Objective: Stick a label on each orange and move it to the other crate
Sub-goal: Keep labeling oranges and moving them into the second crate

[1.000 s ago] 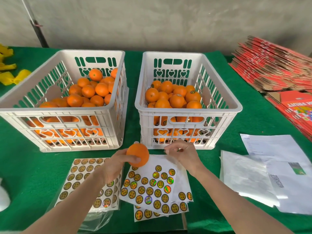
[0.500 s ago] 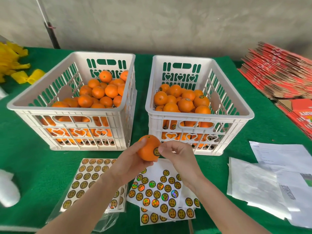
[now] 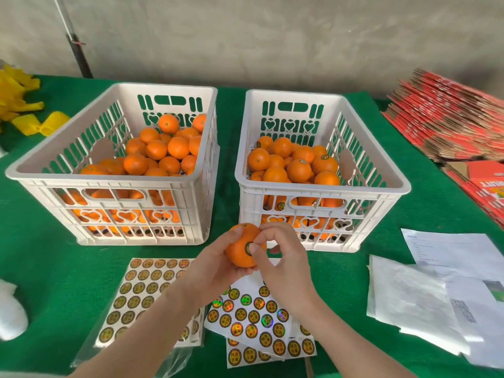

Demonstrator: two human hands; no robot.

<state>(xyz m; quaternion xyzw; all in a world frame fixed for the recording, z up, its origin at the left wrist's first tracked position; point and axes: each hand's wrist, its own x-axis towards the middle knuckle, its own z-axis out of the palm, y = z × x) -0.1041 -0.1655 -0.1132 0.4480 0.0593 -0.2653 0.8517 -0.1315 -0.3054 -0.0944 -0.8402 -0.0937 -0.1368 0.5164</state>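
Note:
My left hand [image 3: 211, 271] grips an orange [image 3: 240, 251] in front of the two white crates. A round gold label [image 3: 248, 247] sits on the orange's right side. My right hand [image 3: 283, 264] has its thumb pressing on that label, its other fingers curled over the fruit. The left crate [image 3: 114, 175] holds several plain oranges. In the right crate [image 3: 321, 186] lie several oranges, some with labels showing. Sticker sheets [image 3: 253, 320] with several round labels lie on the green cloth beneath my hands.
Another sticker sheet in a plastic sleeve [image 3: 136, 296] lies to the left. White papers [image 3: 436, 293] sit at the right, red flat cartons [image 3: 458, 126] at the far right, yellow foam nets [image 3: 24, 105] at the far left, and a white object [image 3: 9, 309] at the left edge.
My right hand moved from the sticker sheet to the orange and put a label on it. Both hands rose slightly toward the crates with the orange.

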